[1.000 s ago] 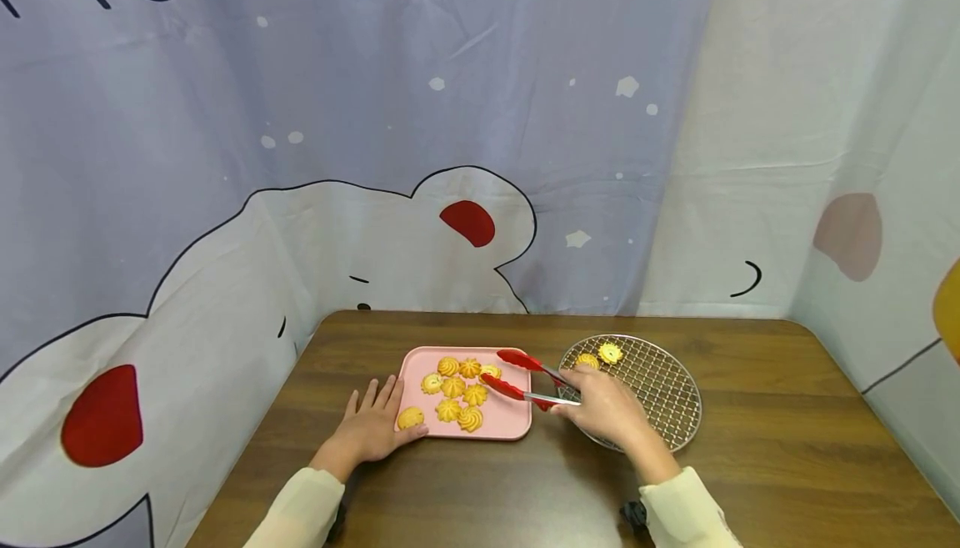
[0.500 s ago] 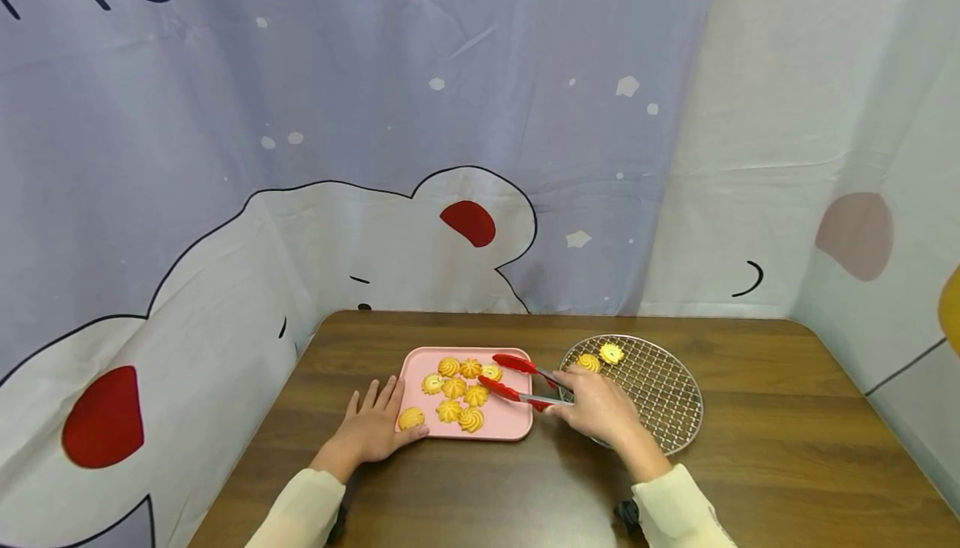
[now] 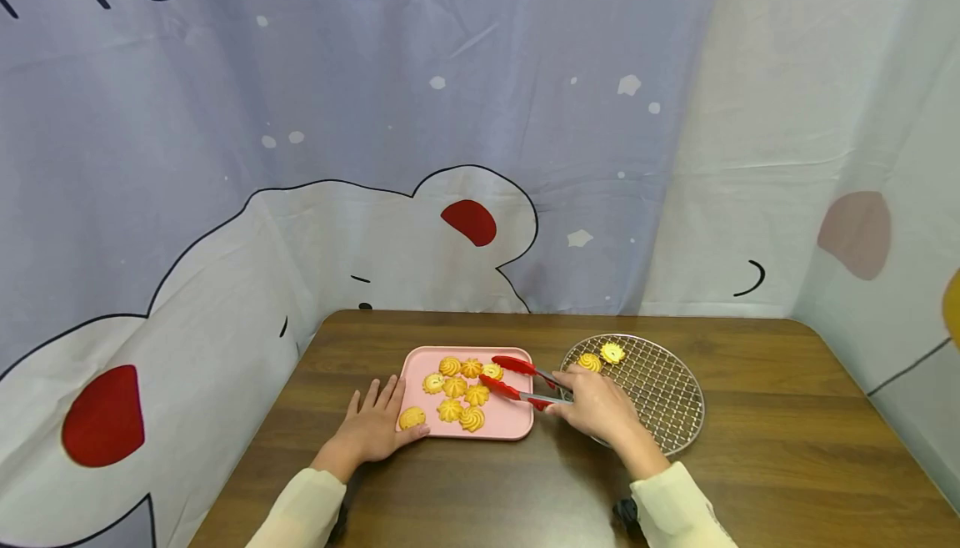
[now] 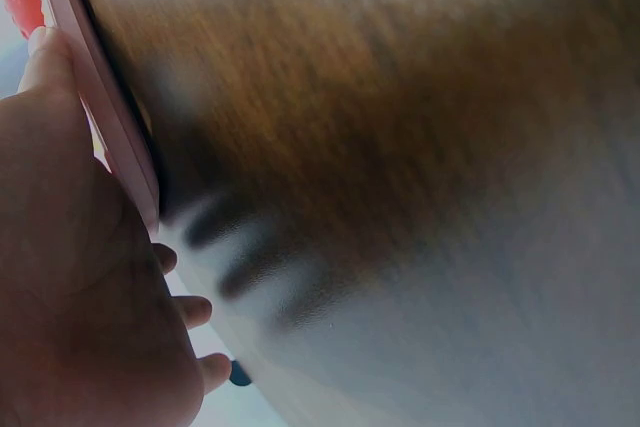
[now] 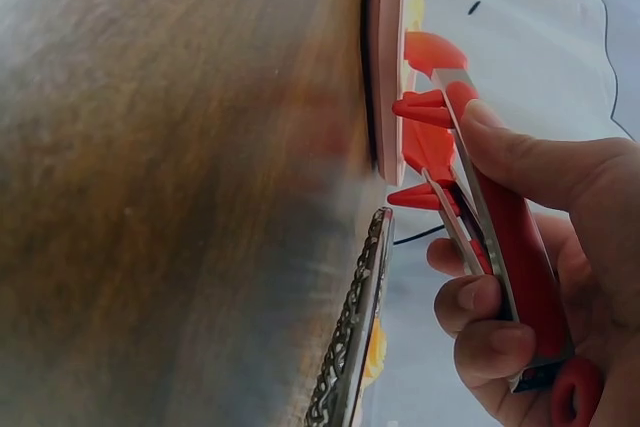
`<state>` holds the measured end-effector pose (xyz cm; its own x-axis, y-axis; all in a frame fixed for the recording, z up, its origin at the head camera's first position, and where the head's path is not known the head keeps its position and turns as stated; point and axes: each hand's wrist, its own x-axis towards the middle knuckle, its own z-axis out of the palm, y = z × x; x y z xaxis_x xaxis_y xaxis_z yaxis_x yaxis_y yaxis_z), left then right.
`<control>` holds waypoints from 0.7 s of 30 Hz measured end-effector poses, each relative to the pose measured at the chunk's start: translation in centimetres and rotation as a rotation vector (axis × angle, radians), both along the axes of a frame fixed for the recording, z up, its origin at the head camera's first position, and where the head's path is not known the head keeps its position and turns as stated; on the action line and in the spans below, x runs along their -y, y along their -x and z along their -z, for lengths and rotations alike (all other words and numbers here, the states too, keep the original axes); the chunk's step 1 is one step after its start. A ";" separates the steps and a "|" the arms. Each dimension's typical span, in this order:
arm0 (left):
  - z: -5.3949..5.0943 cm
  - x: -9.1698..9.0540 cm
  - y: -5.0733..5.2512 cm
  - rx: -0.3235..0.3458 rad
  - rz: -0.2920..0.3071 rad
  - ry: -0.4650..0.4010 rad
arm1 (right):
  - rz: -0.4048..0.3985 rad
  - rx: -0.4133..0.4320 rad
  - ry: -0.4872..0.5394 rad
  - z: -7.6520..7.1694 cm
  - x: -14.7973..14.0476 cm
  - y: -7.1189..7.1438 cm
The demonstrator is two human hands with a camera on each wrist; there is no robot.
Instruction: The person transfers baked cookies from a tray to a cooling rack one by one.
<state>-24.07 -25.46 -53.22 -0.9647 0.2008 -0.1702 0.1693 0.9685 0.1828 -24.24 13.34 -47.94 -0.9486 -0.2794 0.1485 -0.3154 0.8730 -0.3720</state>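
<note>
My right hand grips a pair of red-tipped metal tongs; in the right wrist view, thumb and curled fingers wrap the red handles of the tongs. The tips stand apart over the right part of a pink tray, on either side of a piped butter cookie. Whether they touch it I cannot tell. Several more cookies lie on the tray. My left hand rests with straight, spread fingers at the tray's left edge, its thumb along the near left corner, beside a flatter cookie.
Right of the tray stands a round wire rack, partly beneath my right hand. A yellow cookie and a swirled cookie lie on its far left part. The wooden table ends at a printed curtain behind.
My right hand and the tongs have shifted slightly left, and the tong tips have come a little closer together around the cookie. My left hand has stayed in place.
</note>
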 end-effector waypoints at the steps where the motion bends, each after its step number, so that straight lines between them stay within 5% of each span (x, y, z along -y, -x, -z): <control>1: 0.0 0.0 0.0 0.000 0.001 0.000 | 0.003 0.000 -0.001 0.0 0.0 0.0; 21: -1.0 -0.4 -0.4 0.029 -0.003 -0.001 | -0.003 -0.042 0.024 0.0 -0.5 -1.2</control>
